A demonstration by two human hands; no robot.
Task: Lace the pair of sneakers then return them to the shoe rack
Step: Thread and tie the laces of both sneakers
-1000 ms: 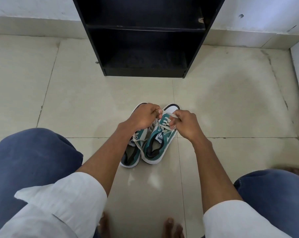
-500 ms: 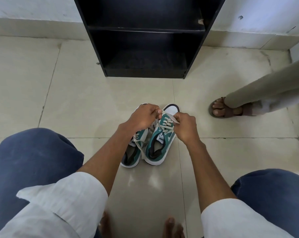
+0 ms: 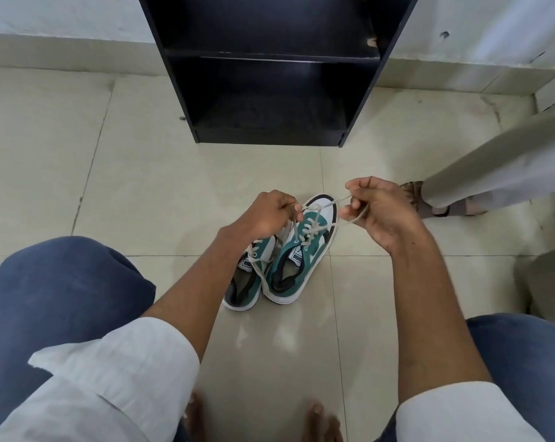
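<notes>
"PUMA" printed on white tongue label of right green-and-white canvas sneaker (image 3: 301, 250); label on left twin (image 3: 250, 272) beside it illegible

The person wore a white shirt with both sleeves rolled back. The left sleeve (image 3: 110, 381), at about 7 o'clock in the view, ended in a broad turned-up cuff of finely ribbed cloth with one corner sticking out to the side. The right sleeve (image 3: 454, 413), near 5 o'clock, ended in a smoother, rounded fold. Both forearms were bare from those cuffs onward, and the left hand (image 3: 269, 215) and right hand (image 3: 381, 212) carried no ring, watch or band. Dark blue trousers (image 3: 56, 301) covered both knees at 8 and 4 o'clock. The feet (image 3: 320, 422) at 6 o'clock were bare.
</notes>
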